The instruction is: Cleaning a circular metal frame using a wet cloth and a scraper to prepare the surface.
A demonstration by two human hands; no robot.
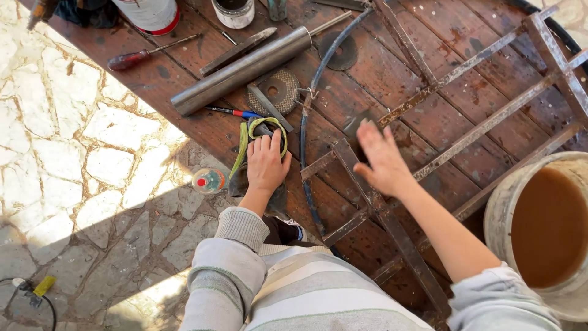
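Note:
My left hand [267,163] rests flat on a grey work glove with green trim [257,132] at the near edge of a dark wooden table [184,79]. My right hand [383,160] hovers, fingers spread and blurred, over a rusty metal frame [465,132] lying on the table. It holds nothing that I can see. A dark tube [305,122] runs along the table between the two hands.
A steel pipe [242,70], a red-handled screwdriver [147,55], a blue and red pen [236,112], grinding discs [278,89] and cans [233,12] lie at the table's far side. A bucket of brown liquid [548,230] stands at right. A small bottle [208,181] lies on the stone floor.

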